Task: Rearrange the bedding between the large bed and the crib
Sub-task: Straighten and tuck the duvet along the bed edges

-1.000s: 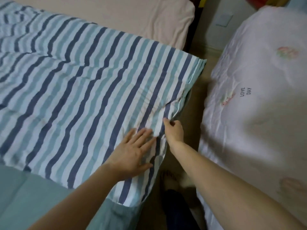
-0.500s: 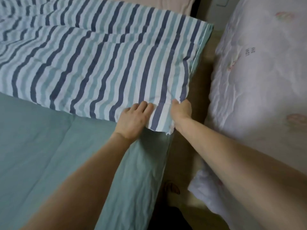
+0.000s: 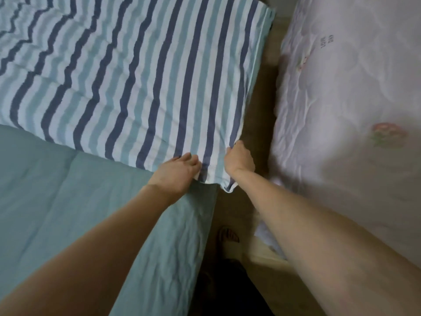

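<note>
Since a second ago both hands, left hand and right hand clamped on the striped quilt, have dragged its corner up the large bed, leaving the crib's white quilt beside the right grip untouched

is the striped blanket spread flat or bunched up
Mostly spread flat: the striped blanket lies open across the teal sheet, lightly rippled. The left hand and right hand grip its near corner.

A soft, matt cotton-like quilt in navy, teal and white stripes, its cloth faintly rippled along stitched seams, lies over a plain teal bedsheet of matt woven fabric creased into fine wrinkles. Beside it, a pale lilac-white quilted coverlet with small printed pink flowers shows a puckered, slightly silky surface, while the strip of floor between the beds looks like dull brown wood.
</note>
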